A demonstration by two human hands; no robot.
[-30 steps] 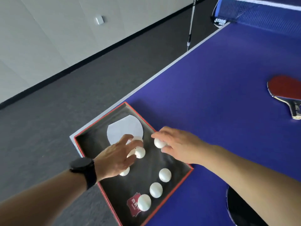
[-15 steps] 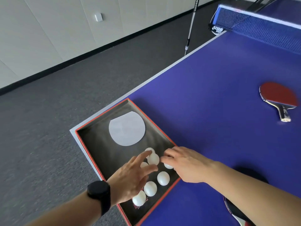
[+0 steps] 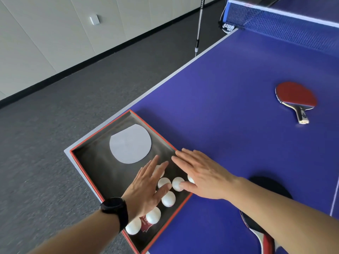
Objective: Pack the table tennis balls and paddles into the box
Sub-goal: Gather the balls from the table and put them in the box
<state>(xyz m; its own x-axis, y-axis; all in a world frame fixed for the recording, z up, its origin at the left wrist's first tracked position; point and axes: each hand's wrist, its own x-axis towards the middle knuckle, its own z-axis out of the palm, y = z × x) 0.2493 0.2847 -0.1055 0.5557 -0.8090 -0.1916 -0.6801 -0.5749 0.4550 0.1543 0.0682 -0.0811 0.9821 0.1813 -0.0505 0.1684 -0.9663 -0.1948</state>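
A black box with a red rim (image 3: pixel 88 142) sits at the near left corner of the blue table. Several white balls (image 3: pixel 168 198) lie in its near half, some under my fingers. My left hand (image 3: pixel 146 186), watch on the wrist, is spread flat over the balls. My right hand (image 3: pixel 200 173) is flat too, its thumb touching a ball by the box's right wall. A red paddle (image 3: pixel 295 95) lies far right on the table. A black paddle (image 3: pixel 271 187) lies partly under my right forearm.
A pale paddle-shaped sheet (image 3: pixel 130 143) lies in the box's far half. The net (image 3: pixel 278 24) crosses the table at the top right. A thin metal pole (image 3: pixel 199 26) stands on the grey carpet beside the table edge.
Both hands have slid toward the near end of the box and flattened out, fingers spread. The balls now sit bunched at the near end. The view has tilted up.
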